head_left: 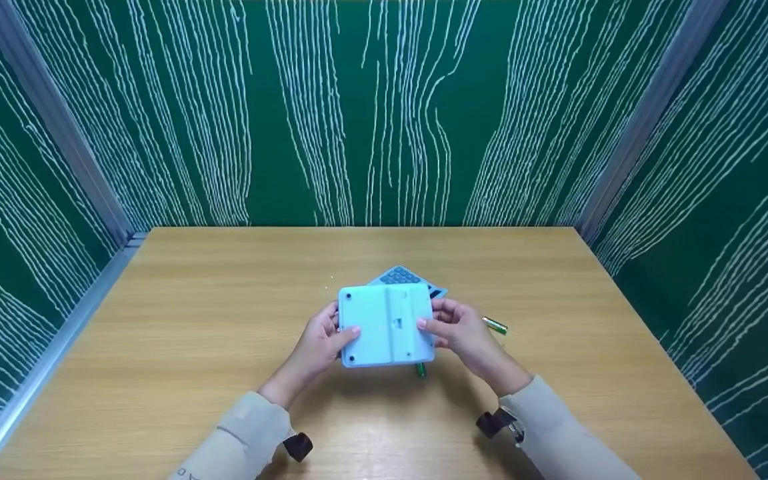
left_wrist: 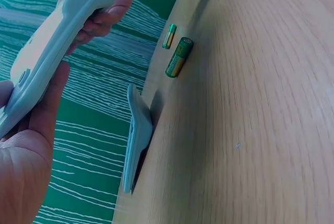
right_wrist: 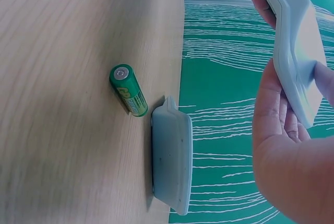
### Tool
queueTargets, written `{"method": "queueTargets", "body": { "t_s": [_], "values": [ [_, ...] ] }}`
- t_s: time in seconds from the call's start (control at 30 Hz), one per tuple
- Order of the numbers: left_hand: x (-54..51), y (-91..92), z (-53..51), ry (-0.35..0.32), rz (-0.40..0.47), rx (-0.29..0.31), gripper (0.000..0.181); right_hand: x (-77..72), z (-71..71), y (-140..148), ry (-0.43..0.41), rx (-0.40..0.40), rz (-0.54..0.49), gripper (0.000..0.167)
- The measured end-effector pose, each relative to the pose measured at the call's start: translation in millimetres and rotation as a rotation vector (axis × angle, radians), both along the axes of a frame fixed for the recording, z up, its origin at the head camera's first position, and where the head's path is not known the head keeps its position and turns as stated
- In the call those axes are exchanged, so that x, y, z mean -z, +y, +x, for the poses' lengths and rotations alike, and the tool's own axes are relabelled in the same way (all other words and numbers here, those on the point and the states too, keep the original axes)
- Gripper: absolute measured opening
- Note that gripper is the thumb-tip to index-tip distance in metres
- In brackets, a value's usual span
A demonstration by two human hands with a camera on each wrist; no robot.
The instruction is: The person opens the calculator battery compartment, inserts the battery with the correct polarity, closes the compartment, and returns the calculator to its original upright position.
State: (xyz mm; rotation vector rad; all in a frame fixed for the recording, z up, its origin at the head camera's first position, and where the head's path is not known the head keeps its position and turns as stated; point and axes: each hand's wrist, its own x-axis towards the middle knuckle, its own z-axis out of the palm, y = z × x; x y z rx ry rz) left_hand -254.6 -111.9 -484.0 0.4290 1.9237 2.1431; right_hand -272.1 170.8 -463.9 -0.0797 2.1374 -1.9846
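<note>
Both hands hold a light blue calculator up above the table, its back with screw holes and a small battery-cover catch facing the head camera. The left hand grips its left edge, thumb on the back and fingers behind. At the opposite edge the right hand holds it the same way, thumb near the catch. The front is hidden in the head view. Behind it, a second calculator lies on the table, keys up and partly covered. One green battery shows below the held calculator; another battery lies right of the right hand.
The wooden table is bordered by green walls with white wavy lines. Metal posts stand at the back corners. In the left wrist view, both batteries lie beyond the second calculator.
</note>
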Motion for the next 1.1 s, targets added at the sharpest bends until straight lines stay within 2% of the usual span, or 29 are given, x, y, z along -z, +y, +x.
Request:
{"method": "queueTargets", "body": {
  "t_s": [0.17,0.37,0.83,1.1],
  "values": [
    [-0.9,1.0,-0.3,0.02,0.017,-0.006,0.061,1.0,1.1,-1,0.029,0.0,-0.011,0.045],
    [-1.2,0.6,-0.9,0.013,0.016,-0.015,0.06,1.8,3.5,-2,0.095,0.015,0.037,0.047],
    [0.6,2.4,-4.6,0.024,0.019,-0.016,0.062,-4.1,8.0,-1,0.251,0.161,0.138,0.043],
    [2.1,5.2,-5.1,0.007,0.035,-0.035,0.062,-8.0,14.0,-4,0.366,0.175,0.158,0.042]
  ]
}}
